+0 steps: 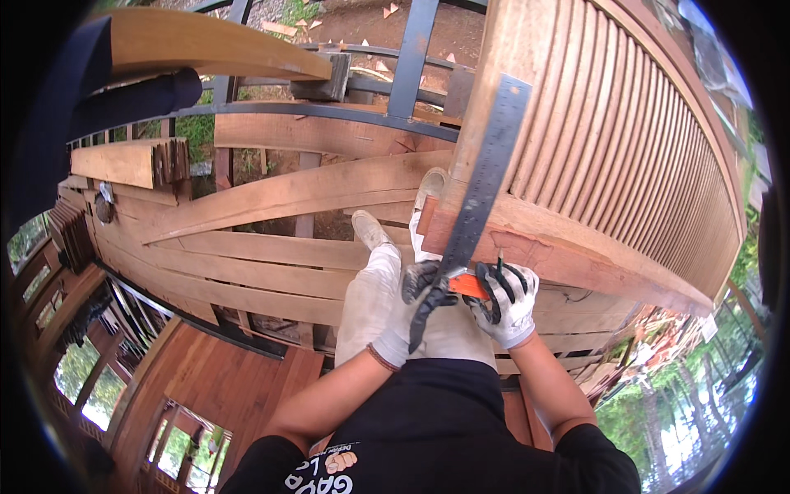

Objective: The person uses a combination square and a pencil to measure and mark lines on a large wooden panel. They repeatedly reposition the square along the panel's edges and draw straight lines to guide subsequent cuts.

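Long grey metal ruler reaching over the ribbed brown wooden panel — black-and-white-gloved left hand grasping its near end, gloved right hand clutching the orange head. Probably stiff, slick — I'd hold the head.

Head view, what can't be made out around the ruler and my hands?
In the head view:
Ruler: its fine markings are too small to read.
Orange handle: its right end is hidden by your right hand.
Slatted panel: its upper end is cut off by the picture's top edge.
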{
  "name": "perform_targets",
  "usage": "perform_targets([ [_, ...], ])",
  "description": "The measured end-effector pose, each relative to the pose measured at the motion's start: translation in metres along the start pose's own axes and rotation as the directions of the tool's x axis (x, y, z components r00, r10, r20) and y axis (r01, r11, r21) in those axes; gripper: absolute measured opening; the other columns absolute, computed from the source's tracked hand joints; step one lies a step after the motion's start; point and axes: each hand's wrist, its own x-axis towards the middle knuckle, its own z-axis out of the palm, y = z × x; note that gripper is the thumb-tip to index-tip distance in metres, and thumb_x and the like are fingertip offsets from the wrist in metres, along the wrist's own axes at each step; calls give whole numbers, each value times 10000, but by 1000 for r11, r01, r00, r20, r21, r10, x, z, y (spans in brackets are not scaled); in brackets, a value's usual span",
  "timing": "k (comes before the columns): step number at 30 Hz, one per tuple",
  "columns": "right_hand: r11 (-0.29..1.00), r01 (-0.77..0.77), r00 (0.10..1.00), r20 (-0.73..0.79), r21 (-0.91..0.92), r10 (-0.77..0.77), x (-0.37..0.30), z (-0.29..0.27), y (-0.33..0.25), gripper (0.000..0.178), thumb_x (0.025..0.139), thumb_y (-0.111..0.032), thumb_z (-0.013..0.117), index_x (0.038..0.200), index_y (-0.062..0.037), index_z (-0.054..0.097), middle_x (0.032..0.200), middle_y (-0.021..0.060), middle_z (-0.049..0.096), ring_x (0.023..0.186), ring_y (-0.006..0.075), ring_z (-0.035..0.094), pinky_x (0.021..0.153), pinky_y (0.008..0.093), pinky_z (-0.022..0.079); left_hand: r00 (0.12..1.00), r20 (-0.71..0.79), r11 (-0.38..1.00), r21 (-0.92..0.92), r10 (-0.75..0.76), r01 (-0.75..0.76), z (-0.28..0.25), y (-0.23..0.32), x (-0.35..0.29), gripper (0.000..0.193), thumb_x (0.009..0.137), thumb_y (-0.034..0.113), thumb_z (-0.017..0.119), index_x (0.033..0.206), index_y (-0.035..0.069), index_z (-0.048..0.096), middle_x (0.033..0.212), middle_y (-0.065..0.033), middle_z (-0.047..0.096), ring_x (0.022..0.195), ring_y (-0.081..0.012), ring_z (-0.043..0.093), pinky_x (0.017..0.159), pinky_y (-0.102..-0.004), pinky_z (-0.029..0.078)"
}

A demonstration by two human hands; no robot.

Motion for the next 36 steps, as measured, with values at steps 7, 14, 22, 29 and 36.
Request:
perform_targets([
  [7,996,21,998,57,-86,-17,20,-6,4,668,623,-252,886,1226,-202,602,1158,72,553,1063,323,587,921,532,426,994,-113,996,85,-4,14,13,-22,22,330,980,157,702,1257,-2,620,1094,-19,664,975,-63,611,857,-223,498],
  [14,998,45,995,95,-46,-40,22,-17,27,714,665,-373,899,1271,-145,597,1291,116,518,1227,365,515,1055,609,402,972,-223,997,1,72,-73,26,-30,24,287,988,188,696,1208,14,635,1013,22,648,849,-41,569,735,-201,481],
  [22,928,346,938,41,-136,-344,12,-23,59,541,954,-403,640,1331,-23,568,1312,187,588,1198,453,554,1079,623,397,953,-273,975,211,134,-76,47,-21,0,201,931,203,706,1004,21,661,839,-22,584,803,-129,550,717,-304,483],
  [29,889,457,886,82,5,-456,49,-26,42,372,859,-351,715,1107,-80,656,1126,138,637,1052,334,609,937,553,483,968,-192,983,119,160,-139,34,-14,16,160,966,186,673,1039,43,682,901,1,611,803,-104,553,722,-273,467],
  [36,890,457,890,-6,6,-457,60,-33,25,386,949,-368,629,1113,-19,653,1128,169,634,1057,368,606,912,567,488,991,-132,999,-38,-5,0,59,14,-14,293,968,324,722,1120,77,682,998,25,693,934,-89,621,838,-250,487],
])
